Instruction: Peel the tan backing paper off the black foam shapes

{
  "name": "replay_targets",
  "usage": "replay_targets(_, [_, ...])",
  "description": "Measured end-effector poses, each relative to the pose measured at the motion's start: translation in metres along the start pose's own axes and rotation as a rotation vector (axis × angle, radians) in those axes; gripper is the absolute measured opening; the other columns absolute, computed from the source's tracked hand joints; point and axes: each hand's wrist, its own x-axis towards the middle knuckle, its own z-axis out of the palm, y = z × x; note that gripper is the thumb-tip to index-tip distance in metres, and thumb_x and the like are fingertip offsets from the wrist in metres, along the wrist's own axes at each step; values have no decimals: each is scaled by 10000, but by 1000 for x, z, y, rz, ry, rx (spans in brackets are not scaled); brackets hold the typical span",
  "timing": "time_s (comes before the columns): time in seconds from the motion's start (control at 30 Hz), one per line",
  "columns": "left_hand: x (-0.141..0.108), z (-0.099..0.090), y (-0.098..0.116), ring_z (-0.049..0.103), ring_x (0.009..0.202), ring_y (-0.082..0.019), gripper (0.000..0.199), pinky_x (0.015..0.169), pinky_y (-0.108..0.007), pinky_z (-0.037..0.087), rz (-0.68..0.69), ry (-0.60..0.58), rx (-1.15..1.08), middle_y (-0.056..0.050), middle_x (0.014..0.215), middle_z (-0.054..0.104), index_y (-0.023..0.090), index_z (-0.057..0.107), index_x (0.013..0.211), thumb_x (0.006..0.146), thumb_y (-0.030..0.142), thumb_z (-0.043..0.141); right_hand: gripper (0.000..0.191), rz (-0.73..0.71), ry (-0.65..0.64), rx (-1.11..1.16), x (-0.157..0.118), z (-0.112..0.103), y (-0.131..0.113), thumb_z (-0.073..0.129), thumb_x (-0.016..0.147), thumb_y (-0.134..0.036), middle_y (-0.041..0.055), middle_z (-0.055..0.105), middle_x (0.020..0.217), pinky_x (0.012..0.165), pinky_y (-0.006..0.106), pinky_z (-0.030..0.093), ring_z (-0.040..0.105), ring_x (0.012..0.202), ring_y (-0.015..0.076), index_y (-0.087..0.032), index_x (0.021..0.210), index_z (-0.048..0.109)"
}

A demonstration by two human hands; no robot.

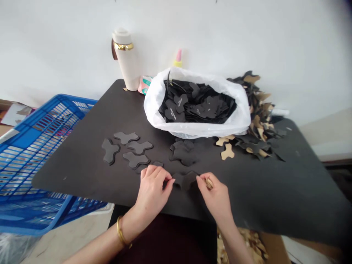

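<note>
A thin black three-lobed piece (184,180) is stretched between my two hands, just over the table near its front edge. My left hand (154,185) pinches its left end between thumb and fingers. On the right end, my right hand (214,192) pinches it too, and a small tan scrap (209,183) is tucked in those fingers. Several short stacks of black three-lobed pieces (136,159) lie left of my left hand, one partly hidden by it. Beyond the held piece sits a loose pile of black pieces (183,151).
A white plastic bag (176,129) full of black pieces stands at the back of the dark table (264,198). Tan and black scraps (260,128) heap to its right. A cream bottle (127,64) stands back left. A blue basket (35,154) is beside the table's left edge.
</note>
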Motion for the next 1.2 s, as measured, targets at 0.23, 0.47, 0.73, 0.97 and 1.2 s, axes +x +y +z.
replay_targets(0.23, [-19, 12, -16, 540, 911, -275, 111, 865, -428, 311, 85, -77, 99, -47, 834, 681, 226, 579, 769, 839, 165, 639, 307, -19, 1, -223, -27, 24, 17, 540, 903, -467, 1, 648, 679, 593, 253, 343, 579, 618, 153, -227, 726, 609])
replay_targets(0.47, [-13, 12, -22, 527, 873, -276, 148, 832, -422, 301, 126, -120, 164, -53, 779, 667, 229, 576, 739, 852, 243, 671, 254, 9, 10, -420, -27, 27, 12, 583, 887, -408, -2, 679, 750, 572, 269, 285, 603, 647, 154, -231, 707, 573])
replay_targets(0.73, [1, -4, -27, 561, 975, -339, 158, 934, -485, 340, 162, -179, 116, -111, 909, 678, 209, 647, 866, 814, 335, 726, 480, 175, -104, -621, -16, 6, 16, 624, 790, -671, 43, 639, 612, 498, 285, 205, 579, 545, 194, -229, 625, 533])
replay_targets(0.97, [11, 21, 3, 225, 1487, -272, 705, 1217, -453, 91, 602, -726, -244, -81, 1584, 315, 264, 319, 1517, 892, 341, 635, 394, 83, 123, -106, 0, -29, 43, 509, 891, -602, 8, 668, 666, 577, 255, 406, 590, 565, 161, -229, 840, 627])
replay_targets(1.2, [24, 6, -13, 371, 1422, -268, 736, 1230, -475, 103, 690, -761, -277, -54, 1522, 419, 329, 295, 1521, 879, 293, 652, 272, -45, 178, -7, 40, -32, 45, 544, 898, -458, 29, 715, 827, 705, 266, 451, 642, 714, 177, -215, 893, 666])
